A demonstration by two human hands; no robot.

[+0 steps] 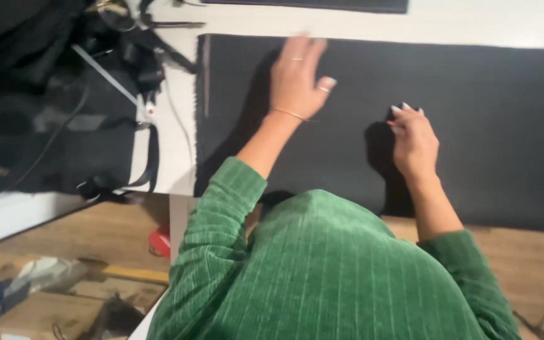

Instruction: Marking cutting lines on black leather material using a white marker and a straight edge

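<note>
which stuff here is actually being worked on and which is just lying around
In use:
- large black fabric sheet spread on the white table
- left hand, flat on the fabric
- right hand, fingertips curled on the fabric

Lying about:
- black strapped bag on the table's left end
- cardboard boxes on the wooden floor
- small red object under the table

A heap of black bags and straps (64, 107) is lying at the left end of the white table (177, 157), with a thin white cable (181, 123) trailing along the bare edge beside it. Another dark cloth strip (322, 5) is lying at the far edge. Cardboard boxes (39, 311) are sitting on the wooden floor (114, 239) near a small red object (160, 241).
</note>
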